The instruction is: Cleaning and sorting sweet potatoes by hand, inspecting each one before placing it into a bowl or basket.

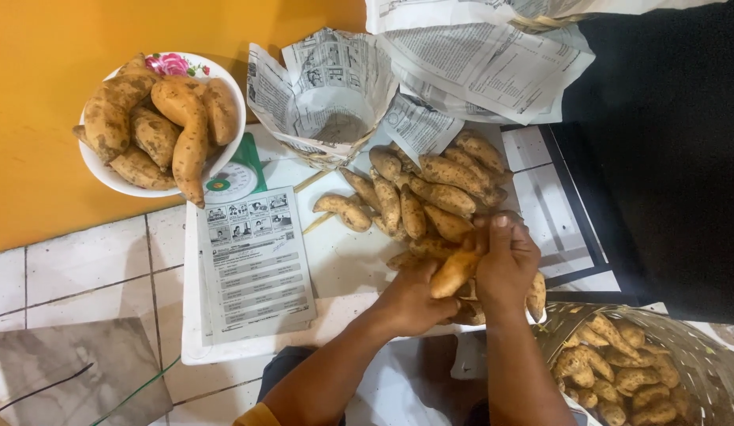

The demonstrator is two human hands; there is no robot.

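Note:
A heap of brown-speckled sweet potatoes (430, 193) lies on a white board (335, 260). My left hand (410, 300) grips one sweet potato (454, 272) from below at the heap's near edge. My right hand (505, 264) curls over the same spot, fingers down among the tubers, touching that sweet potato's far end. A white bowl (225, 87) with a pink flower on its rim stands at the upper left, piled with larger sweet potatoes (158, 130).
A newspaper-lined basket (331, 110) sits behind the heap, and more newspaper (477, 63) spreads to its right. A woven basket (683, 347) of small sweet potatoes stands at the lower right. A printed sheet (256, 264) lies on the board, a kitchen scale (233, 180) under the bowl.

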